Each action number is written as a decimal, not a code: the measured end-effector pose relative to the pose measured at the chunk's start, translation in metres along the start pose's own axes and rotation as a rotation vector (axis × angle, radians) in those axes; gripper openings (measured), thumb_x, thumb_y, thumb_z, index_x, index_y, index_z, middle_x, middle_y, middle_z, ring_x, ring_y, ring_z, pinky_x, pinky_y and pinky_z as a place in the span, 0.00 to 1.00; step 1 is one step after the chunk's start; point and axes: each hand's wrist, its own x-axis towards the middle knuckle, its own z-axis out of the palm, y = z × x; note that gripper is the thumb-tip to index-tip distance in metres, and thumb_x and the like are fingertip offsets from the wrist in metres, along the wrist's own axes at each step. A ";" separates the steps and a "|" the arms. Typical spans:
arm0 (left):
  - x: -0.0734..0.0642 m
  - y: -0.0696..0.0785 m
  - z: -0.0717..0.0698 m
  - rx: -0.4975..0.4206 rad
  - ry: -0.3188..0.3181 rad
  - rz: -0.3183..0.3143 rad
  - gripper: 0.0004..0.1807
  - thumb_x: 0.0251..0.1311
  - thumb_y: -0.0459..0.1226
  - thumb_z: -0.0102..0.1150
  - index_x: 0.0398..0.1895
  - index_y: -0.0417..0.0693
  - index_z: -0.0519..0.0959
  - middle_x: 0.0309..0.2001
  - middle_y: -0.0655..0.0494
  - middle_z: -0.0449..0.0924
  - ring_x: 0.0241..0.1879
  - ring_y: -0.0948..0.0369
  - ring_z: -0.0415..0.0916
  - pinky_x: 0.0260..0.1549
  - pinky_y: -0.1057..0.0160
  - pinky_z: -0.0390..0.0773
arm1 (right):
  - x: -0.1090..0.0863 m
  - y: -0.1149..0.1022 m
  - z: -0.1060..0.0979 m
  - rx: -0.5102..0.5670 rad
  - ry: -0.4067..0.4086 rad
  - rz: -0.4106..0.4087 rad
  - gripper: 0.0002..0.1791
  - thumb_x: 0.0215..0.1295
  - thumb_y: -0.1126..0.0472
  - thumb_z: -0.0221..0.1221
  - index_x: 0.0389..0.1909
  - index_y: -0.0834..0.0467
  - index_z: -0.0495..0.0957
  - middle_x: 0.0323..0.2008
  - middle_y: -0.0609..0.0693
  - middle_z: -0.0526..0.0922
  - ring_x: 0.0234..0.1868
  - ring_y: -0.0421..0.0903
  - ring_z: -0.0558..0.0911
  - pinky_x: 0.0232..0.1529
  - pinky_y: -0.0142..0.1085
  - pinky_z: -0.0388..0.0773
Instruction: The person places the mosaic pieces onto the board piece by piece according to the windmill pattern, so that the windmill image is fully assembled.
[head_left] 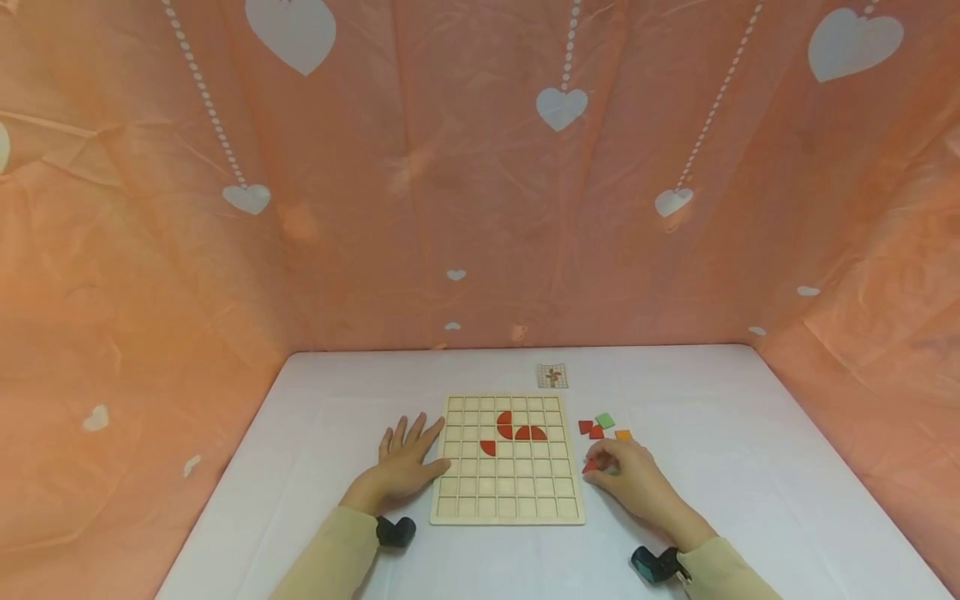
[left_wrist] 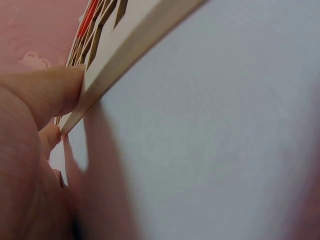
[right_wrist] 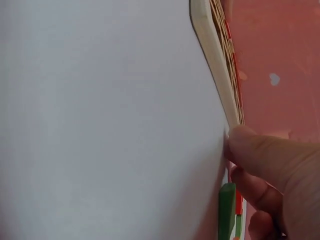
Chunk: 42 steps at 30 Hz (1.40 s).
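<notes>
A pale wooden grid board (head_left: 507,507) lies on the table, with several red quarter-circle pieces (head_left: 488,448) set in its upper cells. My left hand (head_left: 403,467) is spread flat at the board's left side, thumb and a fingertip touching its edge; the left wrist view shows the thumb (left_wrist: 60,87) on the rim. Just off the board's right edge, my right hand (head_left: 628,479) pinches a red piece (head_left: 590,466) between thumb and fingers. That piece is mostly hidden by the fingers in the right wrist view, where the thumb (right_wrist: 265,152) appears near the board's edge.
Right of the board lie two loose red pieces (head_left: 586,427), a green square (head_left: 604,421) and an orange piece (head_left: 623,435). Behind the board is a small card (head_left: 552,376) with a pinwheel-like pattern on a grid. An orange cloth (head_left: 480,208) with hearts surrounds the white table (head_left: 337,392).
</notes>
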 end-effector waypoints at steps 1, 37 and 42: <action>0.000 0.000 0.000 -0.001 -0.001 -0.001 0.40 0.65 0.53 0.54 0.77 0.54 0.53 0.77 0.44 0.37 0.74 0.43 0.23 0.66 0.41 0.24 | 0.000 0.000 0.000 0.008 -0.008 0.010 0.09 0.56 0.57 0.70 0.36 0.47 0.80 0.28 0.38 0.76 0.35 0.42 0.72 0.39 0.38 0.70; -0.001 -0.002 0.001 0.010 0.009 0.011 0.40 0.64 0.53 0.55 0.76 0.52 0.54 0.77 0.43 0.39 0.74 0.42 0.23 0.66 0.40 0.24 | 0.036 -0.074 0.061 0.395 0.104 0.087 0.06 0.66 0.57 0.61 0.35 0.56 0.77 0.27 0.48 0.80 0.29 0.44 0.77 0.31 0.35 0.75; 0.000 -0.002 0.001 0.006 0.006 0.013 0.40 0.65 0.53 0.55 0.76 0.52 0.54 0.77 0.43 0.39 0.74 0.42 0.23 0.66 0.41 0.23 | 0.040 -0.080 0.076 0.341 0.134 0.064 0.05 0.65 0.58 0.63 0.33 0.55 0.78 0.25 0.45 0.78 0.28 0.42 0.75 0.29 0.34 0.73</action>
